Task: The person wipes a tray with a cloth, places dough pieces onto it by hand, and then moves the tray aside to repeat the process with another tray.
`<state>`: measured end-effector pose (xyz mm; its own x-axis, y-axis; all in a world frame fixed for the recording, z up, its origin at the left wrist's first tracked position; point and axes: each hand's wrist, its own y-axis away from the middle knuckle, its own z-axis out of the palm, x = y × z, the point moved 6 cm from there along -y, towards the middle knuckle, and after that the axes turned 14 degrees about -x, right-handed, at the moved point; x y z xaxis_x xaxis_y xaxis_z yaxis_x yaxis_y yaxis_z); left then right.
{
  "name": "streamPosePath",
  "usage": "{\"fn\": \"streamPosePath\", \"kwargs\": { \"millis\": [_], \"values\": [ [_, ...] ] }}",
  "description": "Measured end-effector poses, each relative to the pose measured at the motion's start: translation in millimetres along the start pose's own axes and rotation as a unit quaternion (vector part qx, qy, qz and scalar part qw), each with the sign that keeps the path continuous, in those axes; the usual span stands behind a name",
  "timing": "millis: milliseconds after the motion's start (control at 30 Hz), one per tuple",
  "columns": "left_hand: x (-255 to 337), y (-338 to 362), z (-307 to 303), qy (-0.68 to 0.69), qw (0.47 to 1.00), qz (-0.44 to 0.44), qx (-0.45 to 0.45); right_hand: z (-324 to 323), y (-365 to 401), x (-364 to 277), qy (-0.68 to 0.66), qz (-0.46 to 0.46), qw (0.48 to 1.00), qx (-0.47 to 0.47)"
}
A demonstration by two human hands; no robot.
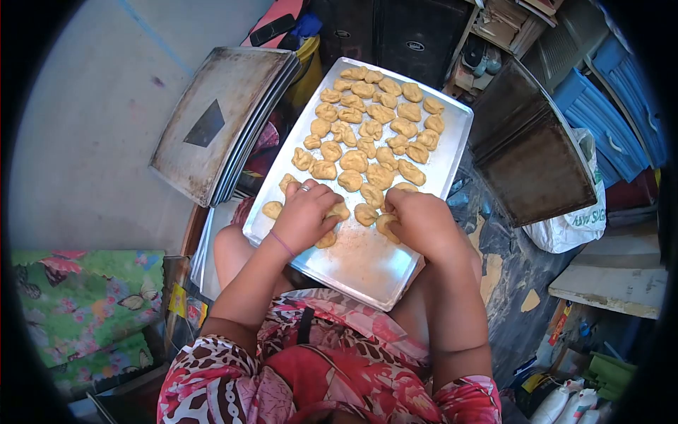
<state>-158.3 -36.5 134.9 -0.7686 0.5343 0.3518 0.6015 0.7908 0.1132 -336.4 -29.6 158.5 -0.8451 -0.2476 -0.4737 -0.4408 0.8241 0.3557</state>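
A metal baking tray rests across my lap, tilted in view. Several lumps of yellowish dough cover its far and middle parts in loose rows. My left hand, with a ring and a thin wristband, curls its fingers round a dough piece near the tray's left side. Another lump lies partly under that hand. On the right, my right hand has its thumb and fingers closed on a dough piece, partly hidden by the hand. Bare metal shows on the near end of the tray.
Stacked worn trays stand to the left of my tray. More dark trays lean at the right, beside a white sack and blue plastic drawers. A floral cloth lies at lower left. Dark cabinets stand behind.
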Motion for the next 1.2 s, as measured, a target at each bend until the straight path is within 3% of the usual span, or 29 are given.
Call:
{"fn": "streamPosePath", "kwargs": {
  "millis": [167,367,433,533,667,800,867,967,1000,1200],
  "values": [
    [1.3,-15.8,4.3,0.028,0.999,0.032,0.033,-4.9,-1.0,7.4,-0.012,0.007,0.999,0.036],
    [-18.6,15.9,-27.5,0.021,0.995,-0.033,0.093,-8.5,-2.0,3.8,-0.017,-0.002,0.999,0.039],
    [-30.9,21.2,-31.4,0.003,0.994,-0.079,0.076,-5.5,-8.9,-9.5,-0.022,-0.055,0.995,0.081],
    [-37.3,14.7,-23.4,-0.006,0.996,-0.061,0.057,5.7,-22.8,-22.7,-0.01,-0.11,0.986,0.122],
    [-42.9,-1.3,-15.7,0.013,0.998,-0.031,0.054,4.8,-28.6,-27.0,-0.009,-0.094,0.99,0.106],
    [-47.5,4.1,-19.5,0.051,0.996,0.007,0.072,-1.8,-28.2,-18.6,-0.031,-0.086,0.985,0.148],
    [-49.8,21.5,-35.1,0.038,0.987,-0.016,0.153,-3.7,-27.3,-15.9,-0.04,-0.08,0.985,0.147],
    [-58.9,32.5,-32.9,0.033,0.988,-0.082,0.127,-3.4,-29.2,-16.1,-0.04,-0.076,0.987,0.136],
    [-70.4,30.0,-25.1,0.05,0.99,-0.11,0.077,-3.2,-29.7,-16.7,-0.038,-0.076,0.987,0.137],
    [-87.6,14.8,-16.4,0.098,0.982,-0.117,0.107,6.2,-31.6,-26.6,-0.036,-0.098,0.988,0.112]
  ]
}}
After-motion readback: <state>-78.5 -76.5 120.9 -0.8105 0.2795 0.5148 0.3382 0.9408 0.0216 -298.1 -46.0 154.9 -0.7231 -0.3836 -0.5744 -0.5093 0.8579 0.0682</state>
